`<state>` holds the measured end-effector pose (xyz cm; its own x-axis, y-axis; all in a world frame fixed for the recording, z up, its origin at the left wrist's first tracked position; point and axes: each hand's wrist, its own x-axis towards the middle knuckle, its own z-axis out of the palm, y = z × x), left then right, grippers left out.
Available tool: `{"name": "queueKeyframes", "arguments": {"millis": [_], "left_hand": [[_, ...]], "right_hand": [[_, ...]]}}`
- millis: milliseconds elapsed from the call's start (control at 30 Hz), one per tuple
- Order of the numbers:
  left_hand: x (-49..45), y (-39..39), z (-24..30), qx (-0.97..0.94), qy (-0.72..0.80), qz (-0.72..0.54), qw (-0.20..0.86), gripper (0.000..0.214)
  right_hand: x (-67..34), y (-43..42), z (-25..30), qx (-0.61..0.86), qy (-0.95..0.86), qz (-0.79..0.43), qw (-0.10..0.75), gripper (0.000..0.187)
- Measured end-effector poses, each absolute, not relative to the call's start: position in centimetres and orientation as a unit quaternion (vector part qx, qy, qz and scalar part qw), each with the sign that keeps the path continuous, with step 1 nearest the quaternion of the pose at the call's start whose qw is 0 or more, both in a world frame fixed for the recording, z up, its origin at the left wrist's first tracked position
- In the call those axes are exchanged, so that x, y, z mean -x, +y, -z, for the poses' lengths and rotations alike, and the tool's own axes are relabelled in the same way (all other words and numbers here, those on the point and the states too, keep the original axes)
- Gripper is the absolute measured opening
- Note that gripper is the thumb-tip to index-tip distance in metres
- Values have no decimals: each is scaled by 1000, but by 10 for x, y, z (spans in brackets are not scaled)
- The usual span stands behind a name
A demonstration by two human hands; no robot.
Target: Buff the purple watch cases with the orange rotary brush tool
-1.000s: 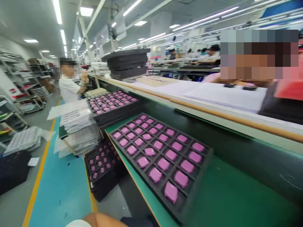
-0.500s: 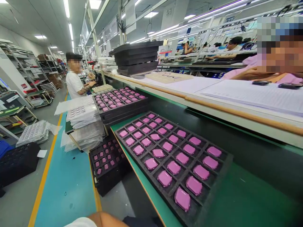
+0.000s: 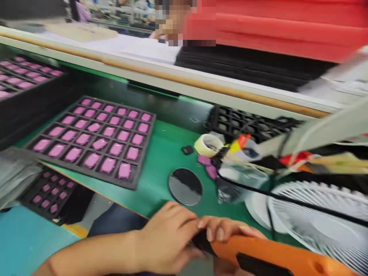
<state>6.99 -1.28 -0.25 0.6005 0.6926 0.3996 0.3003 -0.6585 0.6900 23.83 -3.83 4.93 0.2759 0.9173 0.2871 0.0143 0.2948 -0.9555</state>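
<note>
Both my hands meet at the bottom centre around a long orange-and-black handheld device [image 3: 287, 251], whose exact kind I cannot make out. My left hand [image 3: 165, 239] is closed at its black end. My right hand [image 3: 230, 230] has its fingers curled at the device's front part. Just beyond my hands, a round dark disc with fine ridges [image 3: 185, 186] lies on the green bench top. Further left is a black compartment tray [image 3: 138, 168] with pink-purple watch-shaped pieces [image 3: 108, 165] in its cells.
At right, a roll of tape [image 3: 209, 145], loose pink pieces [image 3: 211, 171], a black cable [image 3: 304, 207] and a white slatted basket [image 3: 316, 188] crowd the bench. A raised shelf edge [image 3: 161, 80] runs along the back. A person's hand [image 3: 169, 28] shows beyond it.
The view has swung right and down, so the pink-filled tray now sits further left. My two hands and the orange-and-black device have come into sight.
</note>
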Motion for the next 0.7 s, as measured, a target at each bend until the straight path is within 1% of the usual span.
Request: {"name": "queueKeyframes", "arguments": {"millis": [100,133,200,233,300,333,400,433,533,633,700], "left_hand": [[-45,-6,-4,-838,334,-358,240,29],[-40,-3,-3,-836,353,-360,218,28],[-37,5,-1,-838,382,-348,177,34],[-37,9,1,-843,390,-334,162,36],[-41,18,4,-856,392,-303,148,34],[-43,22,6,-862,388,-292,147,31],[-47,28,7,-867,380,-284,154,23],[-49,29,8,-867,376,-286,158,22],[-48,30,9,-863,374,-293,172,21],[-40,27,5,-861,377,-290,180,20],[-29,22,-2,-861,374,-297,174,22]], "right_hand": [[-244,-39,-58,442,-412,-341,720,44],[-245,-38,-61,432,-403,-328,738,49],[-248,-35,-65,422,-406,-306,751,52],[-248,-33,-66,419,-408,-302,753,53],[-248,-29,-68,417,-408,-297,756,54],[-247,-26,-68,419,-411,-296,754,52],[-245,-21,-69,432,-417,-292,745,39],[-244,-19,-70,439,-419,-292,739,36],[-242,-13,-73,435,-418,-300,738,49],[-244,-12,-73,430,-393,-314,750,51],[-248,-14,-70,464,-413,-317,717,57]]}}
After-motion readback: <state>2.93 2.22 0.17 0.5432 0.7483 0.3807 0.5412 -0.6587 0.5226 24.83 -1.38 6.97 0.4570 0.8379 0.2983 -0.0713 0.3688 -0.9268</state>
